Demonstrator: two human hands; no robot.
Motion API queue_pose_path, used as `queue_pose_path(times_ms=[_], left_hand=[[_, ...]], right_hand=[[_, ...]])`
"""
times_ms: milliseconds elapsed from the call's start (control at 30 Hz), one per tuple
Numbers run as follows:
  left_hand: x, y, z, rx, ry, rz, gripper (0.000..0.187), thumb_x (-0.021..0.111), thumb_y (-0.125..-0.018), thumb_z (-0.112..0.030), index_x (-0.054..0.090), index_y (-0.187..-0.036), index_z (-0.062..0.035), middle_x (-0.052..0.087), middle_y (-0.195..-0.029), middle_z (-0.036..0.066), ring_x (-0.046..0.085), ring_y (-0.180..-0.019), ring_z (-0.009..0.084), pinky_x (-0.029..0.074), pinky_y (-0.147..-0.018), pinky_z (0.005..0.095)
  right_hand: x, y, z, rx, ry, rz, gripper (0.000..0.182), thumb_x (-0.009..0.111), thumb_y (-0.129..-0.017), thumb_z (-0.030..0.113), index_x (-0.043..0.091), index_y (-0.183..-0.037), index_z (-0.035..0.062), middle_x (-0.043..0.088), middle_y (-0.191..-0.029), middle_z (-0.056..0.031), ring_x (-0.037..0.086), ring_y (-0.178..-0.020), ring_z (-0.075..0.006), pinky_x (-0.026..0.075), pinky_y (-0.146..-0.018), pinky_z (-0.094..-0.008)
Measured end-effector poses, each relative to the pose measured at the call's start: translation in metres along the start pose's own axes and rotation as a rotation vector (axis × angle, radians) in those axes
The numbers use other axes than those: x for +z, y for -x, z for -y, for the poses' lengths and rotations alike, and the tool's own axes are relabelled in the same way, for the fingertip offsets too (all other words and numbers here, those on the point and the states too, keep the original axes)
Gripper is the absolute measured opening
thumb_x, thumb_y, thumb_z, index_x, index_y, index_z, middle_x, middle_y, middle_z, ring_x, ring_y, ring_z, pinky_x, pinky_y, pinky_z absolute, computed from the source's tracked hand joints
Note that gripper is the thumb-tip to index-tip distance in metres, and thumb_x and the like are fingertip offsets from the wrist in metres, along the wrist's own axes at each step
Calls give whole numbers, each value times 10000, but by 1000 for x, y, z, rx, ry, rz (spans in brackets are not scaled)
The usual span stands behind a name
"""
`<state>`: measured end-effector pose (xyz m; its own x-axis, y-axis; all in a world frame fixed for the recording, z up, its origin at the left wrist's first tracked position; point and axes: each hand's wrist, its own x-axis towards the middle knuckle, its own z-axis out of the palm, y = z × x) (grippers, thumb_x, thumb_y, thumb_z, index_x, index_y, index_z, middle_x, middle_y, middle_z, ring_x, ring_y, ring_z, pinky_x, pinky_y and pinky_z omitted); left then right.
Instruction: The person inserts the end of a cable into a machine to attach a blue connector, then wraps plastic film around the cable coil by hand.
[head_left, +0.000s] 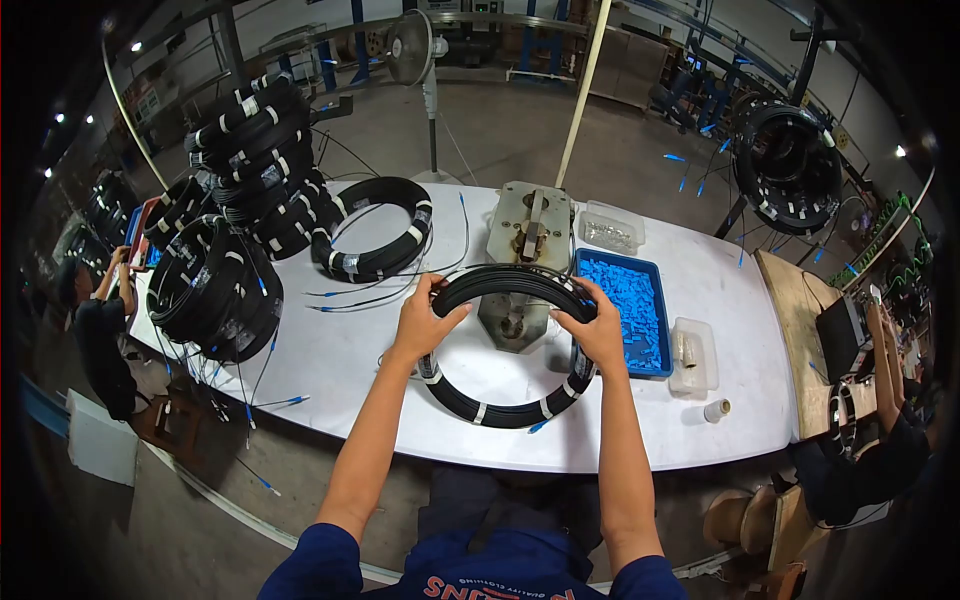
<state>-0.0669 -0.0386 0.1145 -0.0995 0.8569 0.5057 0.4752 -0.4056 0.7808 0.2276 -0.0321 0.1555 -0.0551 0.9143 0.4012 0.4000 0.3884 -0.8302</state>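
Note:
A coil of black cable [512, 284], bound with white and clear tape, is held in front of me over the white table. My left hand [424, 325] grips its upper left side, thumb on the near face. On the upper right side my right hand [597, 327] is wrapped round the same coil. A blue connector [538, 426] shows at the coil's lower edge. Behind and partly under the coil stands a grey metal press [505, 235]. Another black coil [420, 215] lies flat on the table to the left, with loose cable ends beside it.
Stacked black coils [250, 160] fill the table's left end. To the right are a blue tray [668, 340] of small blue parts, clear plastic boxes [708, 345] and a small roll [717, 410]. Coils hang on a rack [790, 170]. Co-workers sit at left and right.

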Motion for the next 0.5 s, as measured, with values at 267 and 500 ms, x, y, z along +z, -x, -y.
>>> queue_pose_path(times_ms=[267,500], left_hand=[[-46,-24,-1,-390,327,431,429,588,-971,-365,580,-1241,-32,646,-960,42,598,-888,115,482,-773,265],[-12,10,-9,-329,205,353,508,802,-813,-340,584,-1146,-23,638,-824,38,608,-705,100,498,-628,259]], right_hand=[[-12,9,-31,186,-98,135,415,780,-770,99,609,-1131,-9,637,-827,-35,584,-674,-92,467,-620,-249],[-7,23,-37,170,-256,26,381,750,-858,172,617,-1175,7,674,-918,-41,598,-717,-94,483,-628,-244]])
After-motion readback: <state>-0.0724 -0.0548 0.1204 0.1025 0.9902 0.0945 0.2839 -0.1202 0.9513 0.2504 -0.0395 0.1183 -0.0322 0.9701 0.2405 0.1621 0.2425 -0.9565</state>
